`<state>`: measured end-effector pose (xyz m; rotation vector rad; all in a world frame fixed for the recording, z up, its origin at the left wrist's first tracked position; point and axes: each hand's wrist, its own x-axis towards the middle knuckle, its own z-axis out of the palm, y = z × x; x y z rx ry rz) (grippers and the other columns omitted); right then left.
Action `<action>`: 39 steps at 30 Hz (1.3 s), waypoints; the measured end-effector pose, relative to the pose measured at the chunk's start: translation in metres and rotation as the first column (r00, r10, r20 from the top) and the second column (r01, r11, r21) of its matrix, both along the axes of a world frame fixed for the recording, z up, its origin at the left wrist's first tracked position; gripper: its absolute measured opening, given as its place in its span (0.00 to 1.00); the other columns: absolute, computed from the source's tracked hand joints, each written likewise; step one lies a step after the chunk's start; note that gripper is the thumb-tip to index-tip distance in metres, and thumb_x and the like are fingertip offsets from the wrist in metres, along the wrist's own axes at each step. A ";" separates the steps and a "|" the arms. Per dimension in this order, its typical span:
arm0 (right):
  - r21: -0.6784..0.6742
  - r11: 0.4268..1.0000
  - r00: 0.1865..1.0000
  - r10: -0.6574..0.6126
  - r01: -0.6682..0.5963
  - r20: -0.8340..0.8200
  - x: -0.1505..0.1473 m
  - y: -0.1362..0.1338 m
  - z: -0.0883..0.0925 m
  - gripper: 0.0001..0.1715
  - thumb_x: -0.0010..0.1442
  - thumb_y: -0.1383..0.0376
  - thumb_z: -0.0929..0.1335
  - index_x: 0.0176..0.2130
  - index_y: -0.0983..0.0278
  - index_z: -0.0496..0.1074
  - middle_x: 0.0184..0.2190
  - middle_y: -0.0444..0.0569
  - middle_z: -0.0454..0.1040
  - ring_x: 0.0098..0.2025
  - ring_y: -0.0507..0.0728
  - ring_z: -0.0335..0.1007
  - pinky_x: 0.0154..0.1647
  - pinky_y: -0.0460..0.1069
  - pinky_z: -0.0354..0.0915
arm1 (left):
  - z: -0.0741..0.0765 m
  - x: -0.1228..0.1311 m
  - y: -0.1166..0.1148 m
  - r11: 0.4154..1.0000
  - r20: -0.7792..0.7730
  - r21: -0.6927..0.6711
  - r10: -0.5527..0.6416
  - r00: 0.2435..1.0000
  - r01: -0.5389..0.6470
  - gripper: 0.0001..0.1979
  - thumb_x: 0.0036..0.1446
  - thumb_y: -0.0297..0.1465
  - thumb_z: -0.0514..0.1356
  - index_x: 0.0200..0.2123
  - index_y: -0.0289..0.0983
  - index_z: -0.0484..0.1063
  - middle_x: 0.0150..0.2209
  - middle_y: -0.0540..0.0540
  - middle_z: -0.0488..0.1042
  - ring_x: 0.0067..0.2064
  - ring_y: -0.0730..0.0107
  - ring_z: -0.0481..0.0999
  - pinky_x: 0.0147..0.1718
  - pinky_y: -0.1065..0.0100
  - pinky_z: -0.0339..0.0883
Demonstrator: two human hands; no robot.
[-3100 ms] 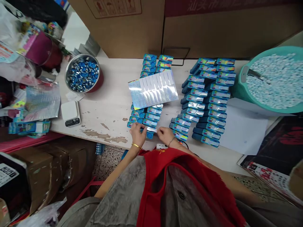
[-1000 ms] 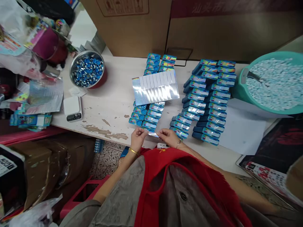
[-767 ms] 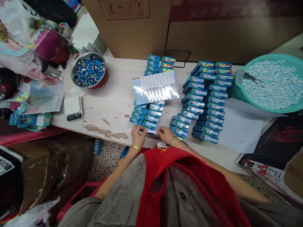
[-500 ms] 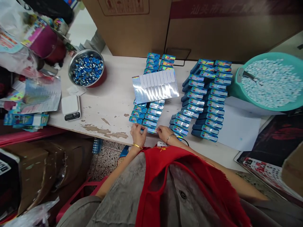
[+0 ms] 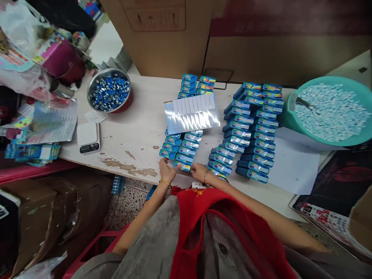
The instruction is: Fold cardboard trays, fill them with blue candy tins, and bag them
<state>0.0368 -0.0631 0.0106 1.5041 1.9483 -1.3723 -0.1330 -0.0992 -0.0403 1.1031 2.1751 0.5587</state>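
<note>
**Q:** Report the position and state of both hands.

**A:** My left hand (image 5: 165, 169) and my right hand (image 5: 199, 172) sit at the near edge of the table (image 5: 136, 128), close in front of my body. Both are on the nearest blue box (image 5: 182, 166), which is the front unit of the left column of boxes (image 5: 181, 145). My left fingertips press its left end; my right fingertips press its right end. Neither hand is closed into a fist. The fingers are bent onto the box from both sides. I cannot tell whether the silver strip on its top face is pinched or only pressed flat.

**Q:** Where does that box lie?

**A:** It lies flat on the table, touching the next box behind it. The holographic sticker sheet (image 5: 192, 115) rests across the same column, farther back, partly covering it.

**Q:** List the surrounding items.

**A:** To my right stand two longer rows of blue boxes (image 5: 251, 130), overlapped like shingles. Beyond them is a teal basin (image 5: 290, 116) filled with small pale pieces, next to a white sheet of paper (image 5: 293, 164). To my left stands a metal bowl (image 5: 109, 91) of blue caps, and a small white scale (image 5: 88, 136) lies near the table edge. Cardboard cartons (image 5: 174, 42) stand behind the table.
</note>
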 end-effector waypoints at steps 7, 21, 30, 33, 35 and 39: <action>0.291 0.949 0.992 -0.124 0.119 -0.003 0.024 0.088 0.026 0.19 0.63 0.60 0.58 0.43 0.65 0.73 0.38 0.55 0.75 0.42 0.59 0.70 0.41 0.50 0.62 | 0.048 -0.015 0.044 0.930 -0.327 0.286 -0.131 0.936 0.230 0.21 0.53 0.45 0.60 0.43 0.37 0.63 0.44 0.41 0.67 0.48 0.54 0.67 0.47 0.52 0.59; 0.715 0.547 0.884 -0.411 0.436 -0.225 0.060 0.264 -0.045 0.32 0.62 0.54 0.58 0.61 0.67 0.56 0.59 0.62 0.58 0.59 0.67 0.53 0.55 0.60 0.57 | 0.013 -0.064 0.241 0.938 0.363 0.241 0.152 0.919 -0.251 0.16 0.42 0.31 0.62 0.37 0.32 0.71 0.23 0.52 0.69 0.27 0.72 0.71 0.33 0.67 0.68; 0.756 0.598 0.949 -0.300 0.268 -0.099 0.059 0.320 -0.064 0.40 0.63 0.45 0.53 0.65 0.63 0.50 0.68 0.56 0.41 0.68 0.67 0.29 0.62 0.68 0.40 | 0.048 -0.089 0.137 0.856 -0.440 0.369 -0.183 0.879 0.363 0.38 0.52 0.41 0.61 0.62 0.35 0.53 0.60 0.33 0.60 0.63 0.49 0.57 0.60 0.48 0.51; 0.760 0.608 0.957 -0.282 0.228 -0.061 0.047 0.330 -0.070 0.41 0.62 0.44 0.53 0.66 0.61 0.48 0.69 0.54 0.37 0.68 0.69 0.22 0.62 0.71 0.34 | 0.047 -0.023 0.106 0.575 -0.429 0.179 -0.685 0.589 0.798 0.42 0.54 0.48 0.58 0.66 0.40 0.46 0.66 0.36 0.51 0.67 0.48 0.47 0.61 0.50 0.50; 0.764 0.605 0.956 -0.290 0.224 -0.051 0.039 0.331 -0.074 0.41 0.62 0.44 0.53 0.66 0.61 0.48 0.69 0.53 0.36 0.68 0.70 0.20 0.62 0.71 0.31 | 0.038 0.016 0.103 0.463 -0.421 0.096 -0.783 0.457 0.881 0.45 0.52 0.53 0.56 0.66 0.39 0.46 0.67 0.36 0.47 0.68 0.44 0.42 0.61 0.48 0.49; 0.771 0.580 0.946 -0.312 0.262 -0.086 0.032 0.329 -0.078 0.40 0.61 0.44 0.55 0.65 0.60 0.50 0.69 0.52 0.35 0.68 0.71 0.18 0.61 0.72 0.33 | 0.019 0.052 0.122 0.541 -0.450 0.015 -0.747 0.489 0.841 0.46 0.51 0.54 0.56 0.66 0.35 0.48 0.68 0.34 0.41 0.68 0.41 0.38 0.61 0.46 0.47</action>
